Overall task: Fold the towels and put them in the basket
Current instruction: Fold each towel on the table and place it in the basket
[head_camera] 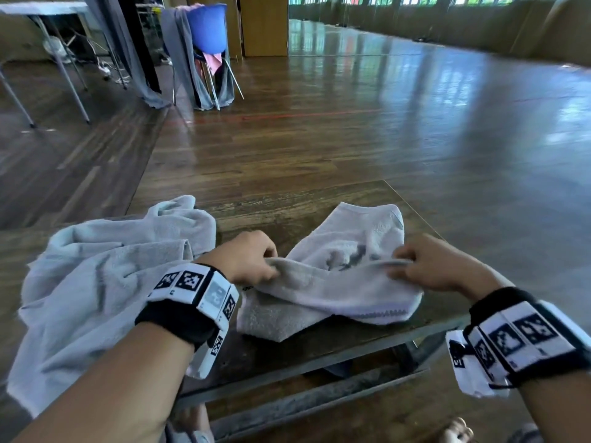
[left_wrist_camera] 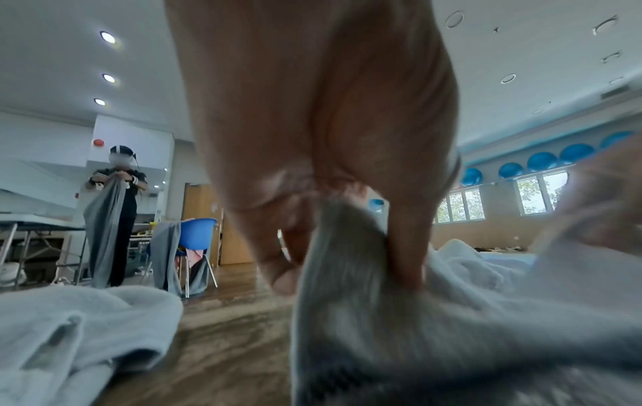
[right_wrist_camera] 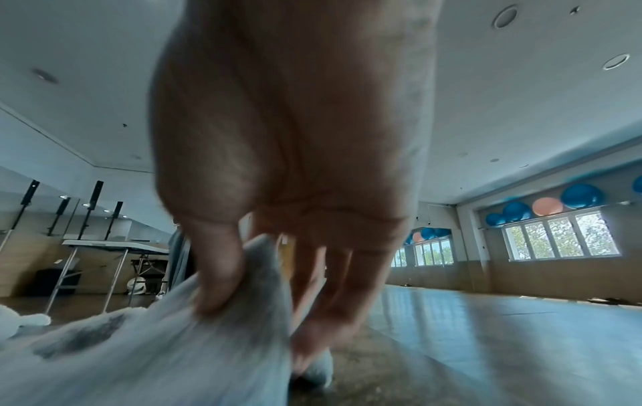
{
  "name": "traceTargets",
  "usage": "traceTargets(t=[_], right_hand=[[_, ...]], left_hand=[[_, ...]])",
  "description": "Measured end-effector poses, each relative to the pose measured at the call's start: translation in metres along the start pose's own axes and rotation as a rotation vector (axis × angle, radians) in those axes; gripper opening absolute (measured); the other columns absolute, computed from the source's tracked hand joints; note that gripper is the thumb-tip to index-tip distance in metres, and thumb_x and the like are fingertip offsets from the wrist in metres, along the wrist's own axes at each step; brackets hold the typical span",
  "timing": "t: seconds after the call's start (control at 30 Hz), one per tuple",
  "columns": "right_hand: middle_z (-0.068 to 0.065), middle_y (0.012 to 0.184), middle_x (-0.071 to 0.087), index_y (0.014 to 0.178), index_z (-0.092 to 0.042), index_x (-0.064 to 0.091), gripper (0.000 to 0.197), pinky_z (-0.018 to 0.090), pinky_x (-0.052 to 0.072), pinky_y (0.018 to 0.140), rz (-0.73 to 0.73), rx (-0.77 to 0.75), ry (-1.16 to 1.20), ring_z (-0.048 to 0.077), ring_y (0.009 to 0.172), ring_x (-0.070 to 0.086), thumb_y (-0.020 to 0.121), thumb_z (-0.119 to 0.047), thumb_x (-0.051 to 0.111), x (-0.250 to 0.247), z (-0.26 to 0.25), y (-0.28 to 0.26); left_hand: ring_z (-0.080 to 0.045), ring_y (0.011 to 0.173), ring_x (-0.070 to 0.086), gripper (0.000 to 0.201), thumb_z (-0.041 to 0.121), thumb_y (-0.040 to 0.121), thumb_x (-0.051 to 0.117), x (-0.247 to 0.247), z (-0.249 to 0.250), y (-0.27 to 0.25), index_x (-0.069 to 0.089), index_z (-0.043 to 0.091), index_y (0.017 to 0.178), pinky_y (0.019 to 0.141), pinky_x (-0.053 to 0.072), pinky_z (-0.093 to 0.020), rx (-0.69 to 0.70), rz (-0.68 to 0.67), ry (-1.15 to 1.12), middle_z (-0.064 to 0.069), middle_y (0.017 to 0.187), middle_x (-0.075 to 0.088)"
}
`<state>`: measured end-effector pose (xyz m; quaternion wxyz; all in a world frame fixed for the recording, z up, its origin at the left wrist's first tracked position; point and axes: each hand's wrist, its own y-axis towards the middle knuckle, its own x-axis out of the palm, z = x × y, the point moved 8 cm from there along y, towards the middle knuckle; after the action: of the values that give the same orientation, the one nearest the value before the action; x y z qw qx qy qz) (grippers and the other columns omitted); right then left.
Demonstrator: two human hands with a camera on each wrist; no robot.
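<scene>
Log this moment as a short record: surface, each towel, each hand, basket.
surface: low wooden table
small towel: pale grey, crumpled on the table, dark print on it, one edge lifted between both hands
large towel: unfolded heap at the table's left, draped over its edge
left hand: pinches the small towel's lifted edge
right hand: pinches the same edge further right
basket: not in view

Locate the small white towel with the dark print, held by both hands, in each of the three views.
Head: small towel lies centre on the wooden table, left hand and right hand pinching its near edge.
Left wrist: lower right, rising into the fingers.
Right wrist: lower left, dark print visible.
Shared landmark: the second, crumpled towel beside it.
</scene>
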<state>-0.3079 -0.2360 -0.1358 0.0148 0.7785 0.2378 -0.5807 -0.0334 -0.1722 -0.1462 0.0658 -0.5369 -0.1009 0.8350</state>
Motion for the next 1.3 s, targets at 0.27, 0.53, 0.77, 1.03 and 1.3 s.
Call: traceTargets(t=[0.27,0.53,0.77,1.03,1.3], right_hand=[[-0.009,0.077,0.066,0.087,-0.026,0.073,0.016,0.015,0.041,0.052,0.032,-0.064,0.256,-0.002,0.054,0.059,0.098,-0.021,0.062,0.027,-0.029,0.030],[-0.001,0.129,0.049,0.093,-0.035,0.075,0.007,0.041,0.039,0.108,0.011,-0.267,0.178,0.021,0.121,0.045,0.091,-0.040,0.071,0.046,-0.061,0.050],[0.003,0.091,0.069,0.085,-0.007,0.073,0.013,0.036,0.049,0.077,-0.130,-0.511,-0.043,0.019,0.085,0.064,0.091,-0.016,0.067,0.039,-0.112,0.065],[0.003,0.093,0.070,0.093,-0.013,0.079,0.013,0.040,0.052,0.085,0.628,-0.483,0.192,0.029,0.096,0.066,0.093,-0.017,0.067,-0.154,-0.149,0.118],[0.006,0.101,0.075,0.096,-0.028,0.079,0.019,0.040,0.060,0.080,0.690,-0.272,0.423,0.030,0.088,0.074,0.095,-0.015,0.065,-0.186,-0.095,0.119]], left_hand=[[-0.018,0.086,0.063,0.011,0.028,0.081,0.069,0.037,0.036,0.013,0.065,0.018,0.080,0.078,0.053,-0.040,0.242,-0.064,-0.056,0.000,0.091,0.066],[-0.016,0.083,0.056,0.022,0.040,0.080,0.070,0.036,0.028,0.010,0.070,0.019,0.072,0.067,0.048,-0.023,0.279,0.025,0.014,0.006,0.094,0.056],[-0.004,0.049,0.048,0.020,0.022,0.076,0.073,0.029,0.034,0.007,0.066,0.011,0.062,0.047,0.039,-0.018,0.247,-0.128,-0.046,0.003,0.056,0.060],[-0.026,0.063,0.057,0.035,0.038,0.085,0.060,-0.182,0.020,0.032,0.072,0.007,0.073,0.060,0.041,-0.029,0.139,0.733,0.034,-0.009,0.069,0.064],[-0.021,0.068,0.062,0.014,0.020,0.084,0.070,-0.225,-0.029,0.016,0.082,0.015,0.089,0.063,0.041,-0.025,0.032,0.935,-0.003,-0.005,0.074,0.073]])
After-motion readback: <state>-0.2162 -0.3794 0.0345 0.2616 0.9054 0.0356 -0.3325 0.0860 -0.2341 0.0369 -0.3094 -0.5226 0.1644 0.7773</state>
